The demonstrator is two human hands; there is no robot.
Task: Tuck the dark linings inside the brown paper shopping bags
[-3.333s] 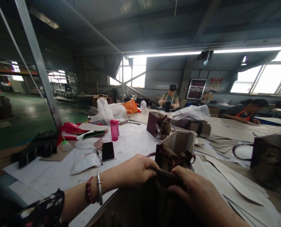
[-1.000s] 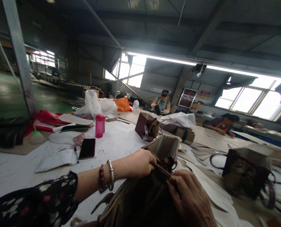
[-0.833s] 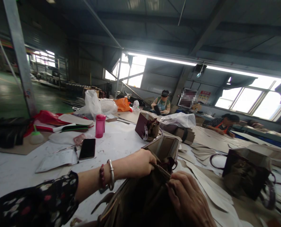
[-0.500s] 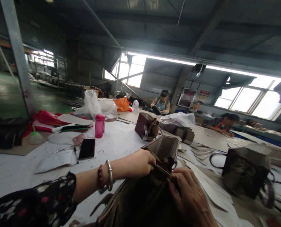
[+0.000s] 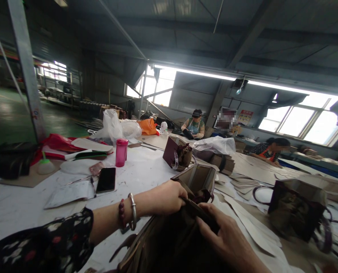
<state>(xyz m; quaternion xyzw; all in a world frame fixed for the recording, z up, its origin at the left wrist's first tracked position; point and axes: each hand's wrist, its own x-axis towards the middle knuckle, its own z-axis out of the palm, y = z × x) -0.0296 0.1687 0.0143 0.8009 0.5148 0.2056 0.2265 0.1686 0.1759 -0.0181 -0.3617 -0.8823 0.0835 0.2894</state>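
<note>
A dark brown handbag [image 5: 169, 242] stands in front of me at the bottom centre, its inside in deep shadow. My left hand [image 5: 169, 197], with a silver bangle and a beaded bracelet at the wrist, is closed on the bag's upper edge. Opposite it, my right hand [image 5: 224, 227] has its thumb and fingers on either side of the same edge, gripping it. Just beyond my hands sits another bag [image 5: 196, 176] with a light lining showing. The fingertips of my left hand are partly hidden.
A pink bottle [image 5: 121, 152], a black phone [image 5: 106, 179] and an open notebook [image 5: 68, 194] lie to the left on the white table. More bags [image 5: 296, 208] stand at right, near stacked cut pieces [image 5: 244, 184]. Two people [image 5: 193, 125] sit farther back.
My right hand has shifted slightly left along the bag's edge, its fingers less bunched and its thumb more visible. My left hand keeps its hold.
</note>
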